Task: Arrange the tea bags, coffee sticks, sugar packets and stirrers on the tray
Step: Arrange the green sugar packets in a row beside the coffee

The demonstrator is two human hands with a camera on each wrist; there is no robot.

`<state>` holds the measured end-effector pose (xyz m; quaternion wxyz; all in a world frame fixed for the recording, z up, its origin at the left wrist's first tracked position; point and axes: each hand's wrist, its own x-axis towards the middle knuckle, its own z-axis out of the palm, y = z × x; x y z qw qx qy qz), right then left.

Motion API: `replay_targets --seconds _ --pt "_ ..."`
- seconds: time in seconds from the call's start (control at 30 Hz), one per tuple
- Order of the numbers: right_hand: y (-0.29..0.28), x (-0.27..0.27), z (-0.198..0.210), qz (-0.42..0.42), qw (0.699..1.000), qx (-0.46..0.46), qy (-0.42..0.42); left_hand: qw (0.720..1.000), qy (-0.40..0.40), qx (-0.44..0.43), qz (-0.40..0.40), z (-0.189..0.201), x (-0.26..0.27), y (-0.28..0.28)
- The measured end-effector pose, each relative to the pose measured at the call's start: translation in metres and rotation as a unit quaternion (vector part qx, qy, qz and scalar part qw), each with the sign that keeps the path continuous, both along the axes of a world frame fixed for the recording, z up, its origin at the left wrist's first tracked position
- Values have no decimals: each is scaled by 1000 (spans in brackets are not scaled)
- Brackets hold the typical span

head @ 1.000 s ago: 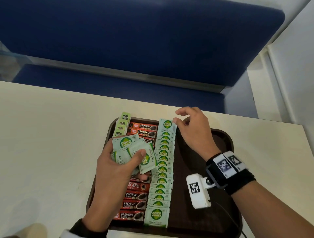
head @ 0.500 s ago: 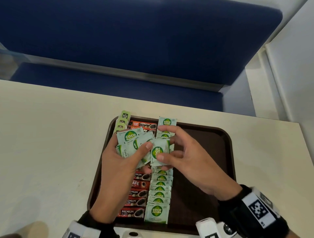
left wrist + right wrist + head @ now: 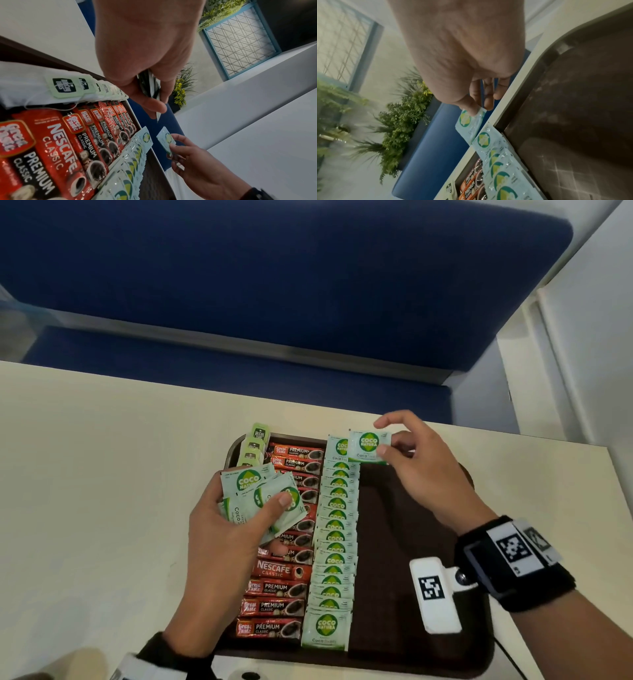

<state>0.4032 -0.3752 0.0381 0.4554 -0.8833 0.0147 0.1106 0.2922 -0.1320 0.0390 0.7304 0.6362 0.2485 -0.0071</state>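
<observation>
A dark brown tray (image 3: pixel 411 542) lies on the cream table. On it run a column of tea bags (image 3: pixel 255 445), a column of red coffee sticks (image 3: pixel 274 589) and a column of overlapping green-and-white sugar packets (image 3: pixel 334 542). My left hand (image 3: pixel 239 508) hovers over the coffee sticks and grips a fan of several sugar packets (image 3: pixel 253 491). My right hand (image 3: pixel 411 460) pinches one sugar packet (image 3: pixel 368 446) just above the far end of the sugar column, by the tray's far rim (image 3: pixel 513 108). That held sugar packet (image 3: pixel 165 139) also shows in the left wrist view. I see no stirrers.
The right half of the tray floor (image 3: pixel 573 121) lies bare. The table (image 3: pixel 102 491) spreads wide to the left and a narrower strip to the right. A blue padded bench (image 3: pixel 274 285) runs behind the table's far edge. Green plants (image 3: pixel 399 121) stand beyond it.
My right hand took one sugar packet from the left hand's fan and carried it up and right to the far end of the sugar column. The left hand stayed over the coffee sticks.
</observation>
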Motion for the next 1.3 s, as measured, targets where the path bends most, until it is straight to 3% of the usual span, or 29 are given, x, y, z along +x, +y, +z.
replay_targets --seconds 0.13,0.37,0.77,1.03,1.3 --pt "9 15 -16 14 998 -37 -44 1000 0 2 -4 -1 -2 2" --pt "21 20 -39 -35 999 9 -25 1000 7 11 0 -3 -4 8" --pt "20 12 -47 -16 1000 -10 3 1000 17 18 -3 -8 -2 10" --pt "23 11 -48 -10 997 -63 -38 1000 17 12 -6 -11 1 7" --pt "21 9 -54 -7 998 -45 -38 1000 16 10 -8 -15 2 7"
